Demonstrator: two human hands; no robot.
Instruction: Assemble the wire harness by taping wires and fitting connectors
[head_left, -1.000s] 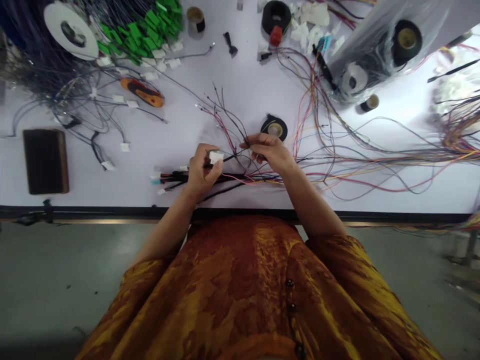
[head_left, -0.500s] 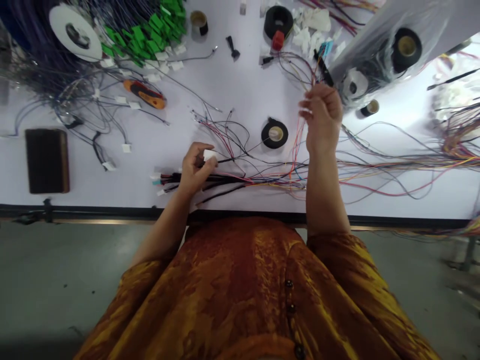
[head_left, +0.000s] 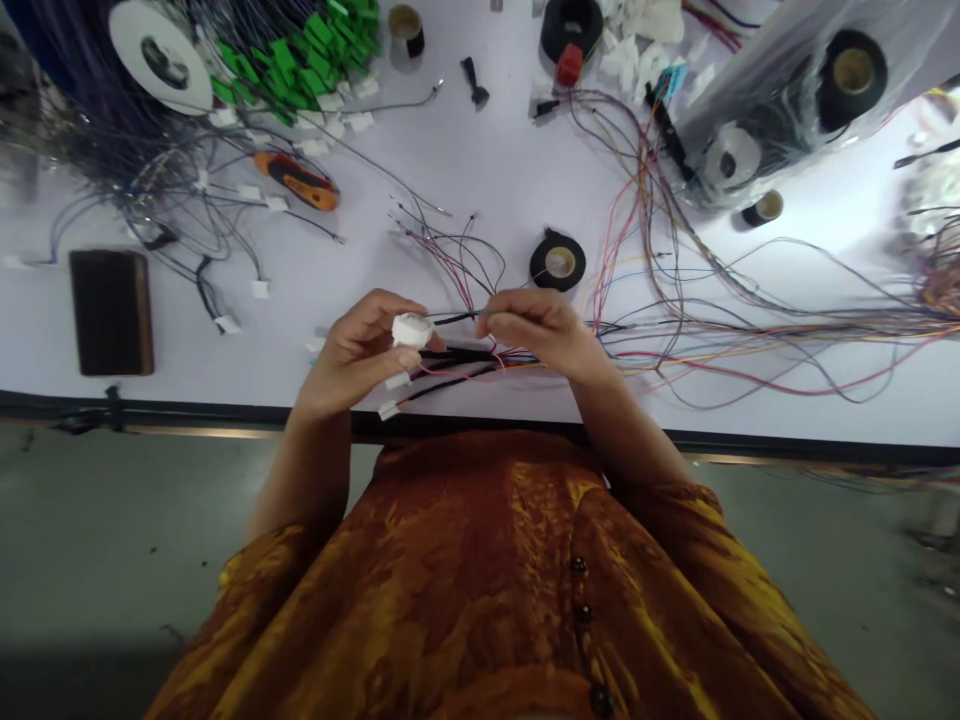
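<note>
A white connector [head_left: 412, 331] is held between the thumb and fingers of my left hand [head_left: 365, 350], near the table's front edge. Just right of it, my right hand [head_left: 536, 325] pinches a thin dark wire that runs toward the connector. Black-sleeved wires [head_left: 450, 384] with white connectors at their left ends lie below both hands. Behind the hands, loose red and black wires [head_left: 450, 260] fan out with bare terminals. A roll of black tape [head_left: 557, 261] lies just beyond my right hand.
An orange cutter [head_left: 296, 181] and a dark phone-like object [head_left: 112, 313] lie at the left. Green connectors [head_left: 300, 60] are piled at the back left. A plastic-wrapped roll [head_left: 780, 110] stands at the back right, with long wires [head_left: 810, 325] stretching rightward in front of it.
My right hand has come down and left from the back wires to beside the connector. My left hand has shifted slightly, and the white connector has turned in its fingers.
</note>
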